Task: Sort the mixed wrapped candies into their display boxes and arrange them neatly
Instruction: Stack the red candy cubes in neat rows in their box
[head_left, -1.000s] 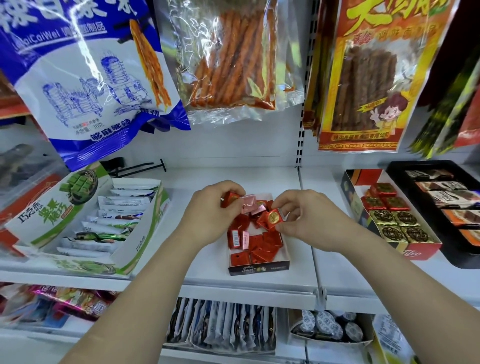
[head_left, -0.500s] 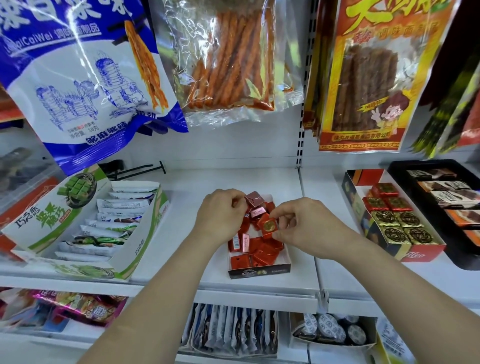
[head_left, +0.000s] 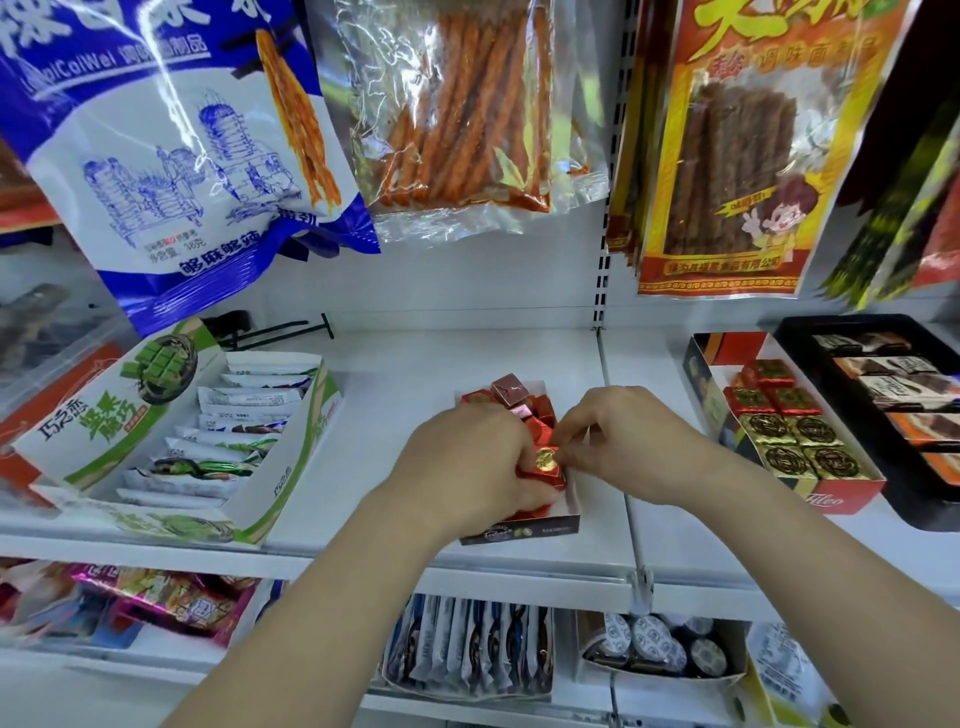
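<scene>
**Head view, looking down at a white shelf (head_left: 405, 384).** Centre: a small display box (head_left: 519, 531) filled with red wrapped candies (head_left: 543, 408). One brown-pink candy (head_left: 506, 387) sits tilted at the box's far end. The left hand (head_left: 467, 467) curls over the near half of the box. Together with the right hand (head_left: 623, 441) it pinches a gold-sealed red candy (head_left: 545, 467) — the right fingertips at its right edge. What lies under the left palm cannot be told. Left: a green-and-white box (head_left: 291, 478) of white sachets. Right: a red-edged box (head_left: 841, 501) of gold and red squares, just beside a black tray (head_left: 800, 325).
</scene>
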